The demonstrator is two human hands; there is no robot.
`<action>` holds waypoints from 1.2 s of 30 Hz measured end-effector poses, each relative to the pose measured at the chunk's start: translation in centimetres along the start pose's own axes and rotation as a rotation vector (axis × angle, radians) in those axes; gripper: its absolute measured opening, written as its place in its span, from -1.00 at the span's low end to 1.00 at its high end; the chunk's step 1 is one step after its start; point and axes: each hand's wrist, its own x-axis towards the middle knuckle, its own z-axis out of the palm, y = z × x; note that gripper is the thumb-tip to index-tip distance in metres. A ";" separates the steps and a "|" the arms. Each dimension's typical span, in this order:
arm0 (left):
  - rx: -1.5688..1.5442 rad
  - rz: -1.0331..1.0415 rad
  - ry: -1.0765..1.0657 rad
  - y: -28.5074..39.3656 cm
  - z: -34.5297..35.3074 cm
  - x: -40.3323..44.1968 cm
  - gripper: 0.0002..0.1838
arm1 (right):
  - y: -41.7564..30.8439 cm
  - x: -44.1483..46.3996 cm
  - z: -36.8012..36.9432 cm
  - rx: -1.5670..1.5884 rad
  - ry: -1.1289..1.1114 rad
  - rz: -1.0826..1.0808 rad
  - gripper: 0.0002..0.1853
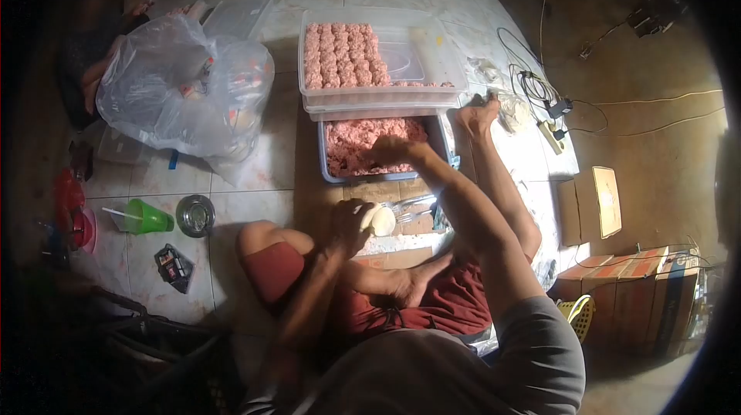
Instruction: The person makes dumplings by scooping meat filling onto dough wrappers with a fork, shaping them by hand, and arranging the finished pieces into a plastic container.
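Minced meat lay in the blue tub in front of me, and my right hand was down at it; whether those fingers were closed, I could not tell. My left hand grasped a pale rounded piece. Raw meatballs sat in rows in the clear plastic container beyond.

Right grip extends ahead, left grip nearer

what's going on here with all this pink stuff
A seated person has their right hand in or just over pink mixture in a bluish tub. Their left hand holds a pale rounded thing. Beyond the tub, rows of pink balls partly fill a clear box.
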 end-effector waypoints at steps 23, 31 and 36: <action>0.097 0.250 -0.033 -0.4 3.8 0.7 -0.78 | 5.8 -8.6 1.1 -0.344 0.404 0.018 -0.80; -0.659 -0.166 -0.043 -1.5 5.7 1.4 -0.59 | 5.0 -7.5 2.6 -0.198 0.284 0.199 -0.79; -0.662 -0.106 0.072 -1.5 5.5 1.2 -0.66 | 5.3 -6.7 1.2 -0.122 0.584 0.232 -0.77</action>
